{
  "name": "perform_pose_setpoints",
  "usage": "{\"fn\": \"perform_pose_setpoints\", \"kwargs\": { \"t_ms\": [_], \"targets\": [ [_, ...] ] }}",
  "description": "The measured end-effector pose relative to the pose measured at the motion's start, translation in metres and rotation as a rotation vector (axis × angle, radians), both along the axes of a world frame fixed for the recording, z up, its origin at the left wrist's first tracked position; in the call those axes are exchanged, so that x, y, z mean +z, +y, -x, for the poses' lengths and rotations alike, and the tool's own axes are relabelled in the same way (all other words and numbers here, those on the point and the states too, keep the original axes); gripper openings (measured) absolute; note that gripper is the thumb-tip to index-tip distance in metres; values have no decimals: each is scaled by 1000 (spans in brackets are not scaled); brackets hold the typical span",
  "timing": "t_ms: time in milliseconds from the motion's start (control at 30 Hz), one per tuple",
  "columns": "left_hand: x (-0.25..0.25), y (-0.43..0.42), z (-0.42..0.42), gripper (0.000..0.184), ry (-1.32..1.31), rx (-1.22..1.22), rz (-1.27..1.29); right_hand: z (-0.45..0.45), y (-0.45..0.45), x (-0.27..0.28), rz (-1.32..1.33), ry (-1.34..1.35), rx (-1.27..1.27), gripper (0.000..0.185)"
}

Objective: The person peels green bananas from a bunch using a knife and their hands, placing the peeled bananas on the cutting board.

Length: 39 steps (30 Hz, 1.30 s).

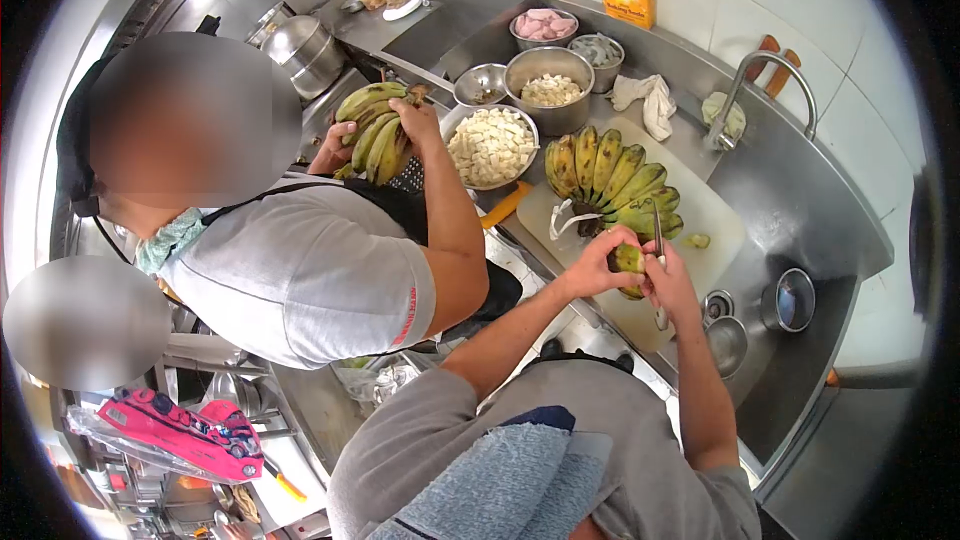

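In the head view, the left hand (612, 264) is holding a banana (628, 258) above the near part of the white cutting board (715, 250), its grip curling snugly around the fruit. The right hand (674, 284), close against the banana, is grasping a knife (658, 225), fingers folding round the handle. A banana bunch (612, 175) is resting on the board. Left of the board, pale cubes (490, 145) are filling a bowl (497, 186), and a co-worker (310, 270) is handling another bunch (375, 140).
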<state>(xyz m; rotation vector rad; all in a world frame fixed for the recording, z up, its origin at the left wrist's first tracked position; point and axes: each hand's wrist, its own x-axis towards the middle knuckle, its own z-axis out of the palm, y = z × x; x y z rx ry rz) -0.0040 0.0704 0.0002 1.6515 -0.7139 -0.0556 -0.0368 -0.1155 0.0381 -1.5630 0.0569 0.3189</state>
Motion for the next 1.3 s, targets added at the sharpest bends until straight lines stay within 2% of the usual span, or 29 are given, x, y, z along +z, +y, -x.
{"fn": "perform_pose_setpoints", "kwargs": {
  "t_ms": [200, 300, 367, 433, 500, 567, 633, 667, 733, 767, 800, 900, 967, 1033, 1100, 1167, 1300],
  "targets": [
    [-2, 3, -2, 47, -44, -32, 31, 2, 0, 3, 59, -69, 25, 11],
    [-4, 3, -3, 48, -28, -22, 77, 0, 2, -7, 12, -18, -33, 11],
    [-6, 1, -5, 47, -48, -8, 72, 2, 3, -17, -81, -84, -103, 11],
    [-13, -4, -5, 47, -73, 8, 33, -1, -1, -35, -29, -35, -150, 12],
    [-24, -12, -8, 51, -244, 118, -28, -1, 0, -30, -67, 26, -160, 14],
    [-13, -18, 0, 52, -280, 225, -73, -5, -2, -30, -59, -3, -159, 14],
    [-10, -24, 0, 48, -204, 243, -138, -16, -8, -49, 74, -234, -191, 14],
    [-14, -25, -3, 47, -292, 305, -134, -32, -12, -80, 207, -446, -219, 14],
    [-24, -32, 1, 45, -428, 412, -122, -11, -20, -80, 196, -362, -219, 13],
    [-14, -31, 5, 42, -373, 398, -111, -7, -11, -41, 39, -84, -201, 12],
    [-11, -34, 6, 38, -358, 436, -88, -4, -6, -37, 141, -171, -228, 12],
    [-6, -37, 5, 33, -359, 445, -34, -8, -8, -62, 139, -239, -236, 10],
    [-2, -38, 7, 32, -368, 459, -48, -7, -5, -56, 210, -367, -270, 9],
    [-1, -36, 6, 34, -368, 432, -55, -3, -1, -39, 114, -189, -269, 8],
    [0, -34, 6, 35, -369, 421, -64, -8, -3, -59, 115, -185, -258, 8],
    [3, -34, 8, 35, -342, 411, -89, -6, -3, -46, 253, -281, -283, 7],
    [10, -29, 16, 35, -361, 371, -127, 3, -1, -51, 220, -316, -307, 8]
  ]
}}
